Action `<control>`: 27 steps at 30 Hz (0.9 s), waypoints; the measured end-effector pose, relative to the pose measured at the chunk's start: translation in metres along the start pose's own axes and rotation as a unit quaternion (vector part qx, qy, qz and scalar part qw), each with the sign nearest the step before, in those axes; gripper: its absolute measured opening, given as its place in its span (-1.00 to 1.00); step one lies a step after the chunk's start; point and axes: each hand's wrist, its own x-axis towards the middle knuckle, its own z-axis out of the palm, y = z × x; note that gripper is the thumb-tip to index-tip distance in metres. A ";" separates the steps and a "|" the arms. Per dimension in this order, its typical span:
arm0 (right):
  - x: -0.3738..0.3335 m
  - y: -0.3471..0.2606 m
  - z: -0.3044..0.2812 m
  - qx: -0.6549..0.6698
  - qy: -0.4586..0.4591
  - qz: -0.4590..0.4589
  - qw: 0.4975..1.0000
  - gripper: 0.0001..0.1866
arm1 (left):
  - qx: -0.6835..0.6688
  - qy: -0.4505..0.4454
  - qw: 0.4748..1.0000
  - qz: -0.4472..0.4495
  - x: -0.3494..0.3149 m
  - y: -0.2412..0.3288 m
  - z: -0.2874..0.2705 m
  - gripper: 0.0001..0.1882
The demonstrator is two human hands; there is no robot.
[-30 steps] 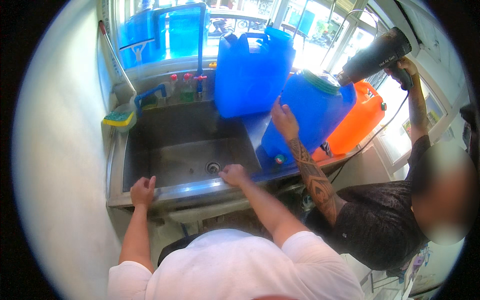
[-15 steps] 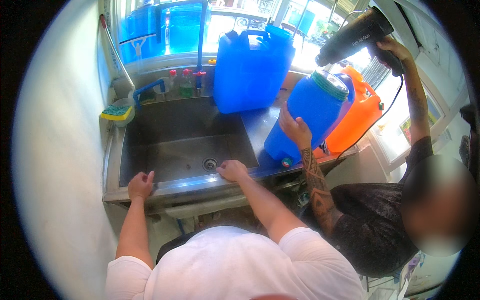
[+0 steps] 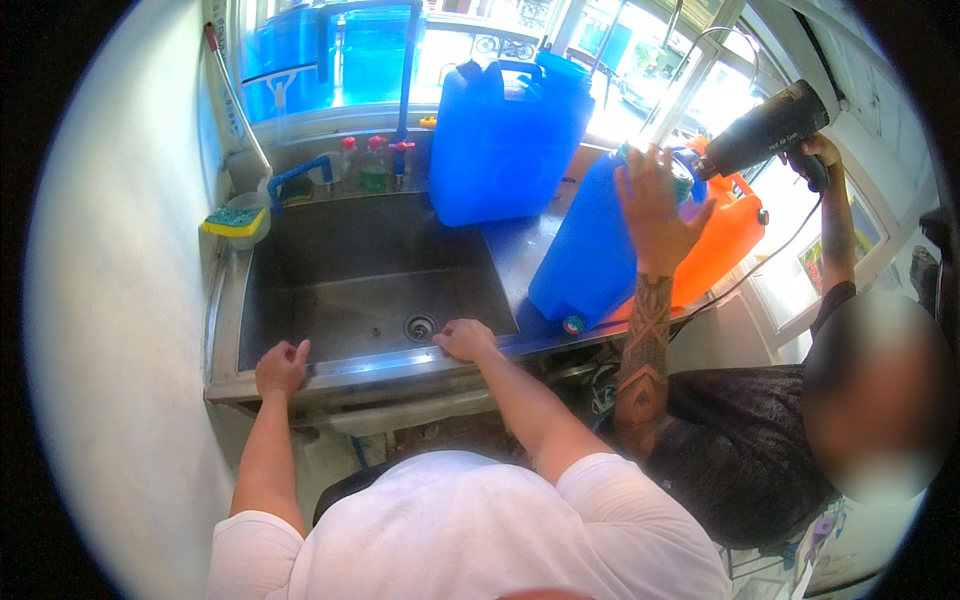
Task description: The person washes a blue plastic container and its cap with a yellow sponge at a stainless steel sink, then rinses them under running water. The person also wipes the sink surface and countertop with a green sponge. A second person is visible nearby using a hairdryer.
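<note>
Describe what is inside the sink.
The sink shows a round drain and a small dark spot on its floor. Its front wall is hidden behind the rim, where the left hand and right hand are.

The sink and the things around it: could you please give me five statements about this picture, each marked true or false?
1. The person's left hand is at the front edge of the sink. True.
2. The person's right hand is holding the sponge. False: the right hand is at the sink's front edge; the sponge is at the sink's left side.
3. A co-worker's hand holds a heat gun. True.
4. The orange jug is left of the sink. False: the orange jug is on the right.
5. A blue jug stands near the sink's back right corner. True.
</note>
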 end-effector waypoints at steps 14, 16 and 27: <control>-0.005 -0.007 -0.008 -0.012 -0.027 0.011 0.999 -0.48 | 0.007 -0.005 1.000 0.006 0.001 -0.001 0.000 -0.44; -0.006 -0.009 -0.009 -0.014 -0.032 0.012 0.999 -0.48 | 0.002 -0.007 1.000 0.008 0.001 -0.002 0.000 -0.44; -0.002 -0.009 -0.006 -0.038 -0.042 0.035 0.998 -0.49 | -0.004 -0.016 1.000 0.008 0.001 0.000 -0.003 -0.47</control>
